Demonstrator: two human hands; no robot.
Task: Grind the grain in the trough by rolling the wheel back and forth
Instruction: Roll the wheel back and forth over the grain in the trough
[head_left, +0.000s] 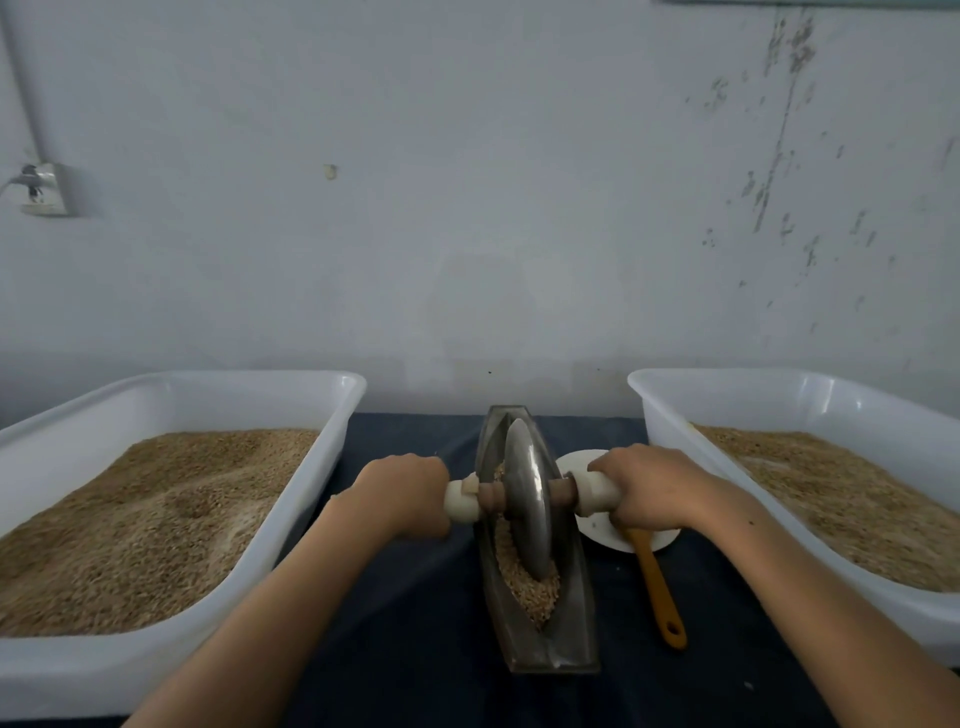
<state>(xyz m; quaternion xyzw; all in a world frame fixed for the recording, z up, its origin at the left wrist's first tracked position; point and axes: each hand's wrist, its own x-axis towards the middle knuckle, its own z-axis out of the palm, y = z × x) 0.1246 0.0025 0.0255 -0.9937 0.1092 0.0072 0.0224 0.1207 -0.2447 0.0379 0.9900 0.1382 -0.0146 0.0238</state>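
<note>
My left hand (402, 491) is curled round the white grip at the left end of the axle (563, 491), and my right hand (652, 486) is wrapped the same way round the white grip at the right end. Between them the metal wheel (527, 501) stands upright on its edge in the metal trough (571, 623), roughly at the middle of its length. Grain (532, 590) lies in the trough, heaped mostly at the near end in front of the wheel, with a little showing behind it.

From the head view, a white plate (597, 530) sits just right of the trough, partly hidden under my right hand, and a yellow spoon (657, 587) rests on it with the handle pointing toward me. A white tub (332, 415) full of grain stands to the left and a second white tub (670, 410) of grain to the right, each well clear of the trough.

The tabletop (415, 649) is covered in dark blue cloth. Behind it rises a pale wall (493, 208), scuffed on the right, with a socket (44, 189) at far left.

Both forearms reach forward, backs of the hands up, knuckles over the grips.
</note>
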